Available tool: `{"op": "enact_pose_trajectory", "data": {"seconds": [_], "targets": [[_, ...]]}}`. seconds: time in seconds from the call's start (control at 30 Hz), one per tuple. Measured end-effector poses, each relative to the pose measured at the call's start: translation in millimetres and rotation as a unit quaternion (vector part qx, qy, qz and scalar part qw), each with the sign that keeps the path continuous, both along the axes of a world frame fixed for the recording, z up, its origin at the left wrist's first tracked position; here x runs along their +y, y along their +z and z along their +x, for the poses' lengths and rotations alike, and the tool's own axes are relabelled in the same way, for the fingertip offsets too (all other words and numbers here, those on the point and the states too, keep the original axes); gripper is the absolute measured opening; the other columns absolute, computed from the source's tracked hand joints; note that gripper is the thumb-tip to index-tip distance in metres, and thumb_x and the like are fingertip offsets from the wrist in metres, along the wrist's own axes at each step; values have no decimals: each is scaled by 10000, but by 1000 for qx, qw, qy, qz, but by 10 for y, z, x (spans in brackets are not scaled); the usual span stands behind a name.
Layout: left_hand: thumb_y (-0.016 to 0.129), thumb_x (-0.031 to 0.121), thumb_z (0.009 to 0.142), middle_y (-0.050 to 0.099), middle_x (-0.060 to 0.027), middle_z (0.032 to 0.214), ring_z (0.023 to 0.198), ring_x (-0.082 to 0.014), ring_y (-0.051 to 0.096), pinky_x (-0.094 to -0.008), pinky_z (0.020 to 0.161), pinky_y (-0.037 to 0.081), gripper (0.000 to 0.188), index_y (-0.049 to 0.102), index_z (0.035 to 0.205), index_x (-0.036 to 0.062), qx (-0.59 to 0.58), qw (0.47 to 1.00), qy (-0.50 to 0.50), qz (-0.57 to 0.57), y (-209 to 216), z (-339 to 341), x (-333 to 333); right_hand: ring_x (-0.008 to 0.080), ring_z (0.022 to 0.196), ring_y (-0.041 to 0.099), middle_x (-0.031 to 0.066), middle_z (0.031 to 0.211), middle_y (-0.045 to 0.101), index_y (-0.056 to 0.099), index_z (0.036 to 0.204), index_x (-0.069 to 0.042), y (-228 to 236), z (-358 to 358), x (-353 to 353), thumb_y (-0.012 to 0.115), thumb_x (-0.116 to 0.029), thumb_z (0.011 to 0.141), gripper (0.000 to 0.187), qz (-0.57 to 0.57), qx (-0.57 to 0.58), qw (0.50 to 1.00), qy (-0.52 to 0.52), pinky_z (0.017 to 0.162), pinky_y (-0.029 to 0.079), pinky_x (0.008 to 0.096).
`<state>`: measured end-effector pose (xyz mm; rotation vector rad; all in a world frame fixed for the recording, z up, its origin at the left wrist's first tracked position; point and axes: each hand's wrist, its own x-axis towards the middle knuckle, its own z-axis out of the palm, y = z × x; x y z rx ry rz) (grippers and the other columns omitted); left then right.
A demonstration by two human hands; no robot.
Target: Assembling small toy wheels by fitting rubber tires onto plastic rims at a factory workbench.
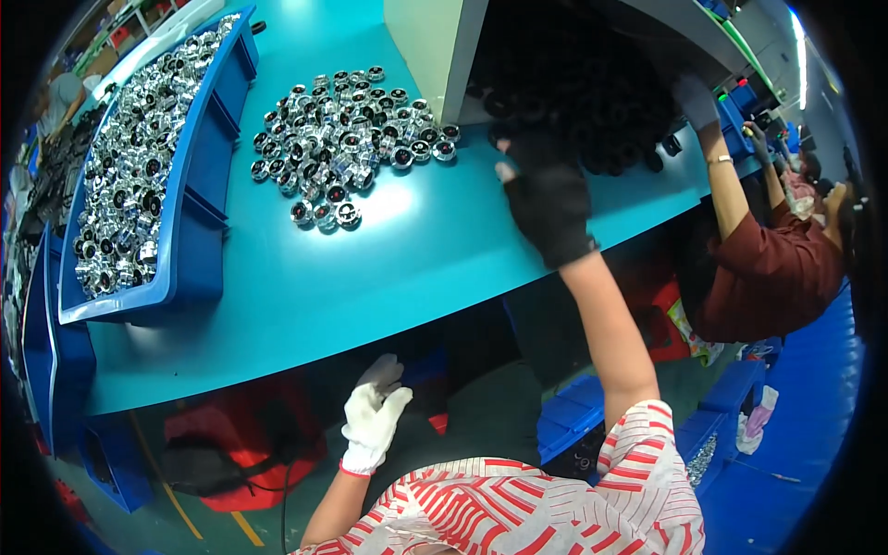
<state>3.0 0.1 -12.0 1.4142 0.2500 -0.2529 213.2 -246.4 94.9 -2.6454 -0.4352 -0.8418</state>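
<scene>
My right hand [548, 203], in a black glove with bare fingertips, reaches across the table to the near edge of a heap of small black ring-shaped parts [592, 102]. Its fingers are blurred and partly lost against the dark heap, so a grip cannot be made out. Below the table's front edge hangs my left hand [374, 418] in a white glove, fingers loosely bent, thumb apart, holding nothing. Left of my right hand, a spread of small shiny chrome wheels with dark centres [347, 139] lies on the teal tabletop [407, 268].
A long blue bin [199, 240] full of similar chrome pieces stands at the left. A pale upright panel [430, 46] borders the black heap. On the right, a co-worker in a maroon top [772, 277] reaches a gloved hand [696, 102] to the heap. A red stool [240, 435] stands below.
</scene>
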Motion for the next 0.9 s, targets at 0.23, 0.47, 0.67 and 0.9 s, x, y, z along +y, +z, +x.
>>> {"op": "enact_pose_trajectory", "data": {"seconds": [0.23,0.47,0.67,0.9], "targets": [[599,-29,794,500,-217,1266,1175,-294,510,-362,977,425,555,394,1306,-95,29,999,-20,-4,15,-58,-25,323,955,574,163,1067,577,642,992,-62,-121,-15,23,648,-162,805,212,44,30,996,69,819,469,378],[721,-62,692,459,-201,1329,1204,-278,494,-375,983,426,677,411,1294,-70,-12,997,0,-70,89,-86,-38,138,842,574,53,997,605,576,1099,-13,-250,-1671,446,576,-200,923,256,565,515,619,184,732,458,259],[779,27,653,591,-149,1149,1018,-236,609,-313,902,467,620,528,1218,-21,-96,991,-91,26,306,-31,-113,95,709,501,32,872,580,576,1095,-25,-737,-2068,594,493,-368,955,379,671,631,372,115,581,386,228],[746,1,671,595,-130,1144,1036,-195,591,-296,898,464,565,545,1198,-20,-72,988,-91,104,323,-175,-117,101,705,508,31,893,584,576,1077,-35,-845,-2106,668,523,-375,941,369,683,648,323,93,571,406,226]]}}
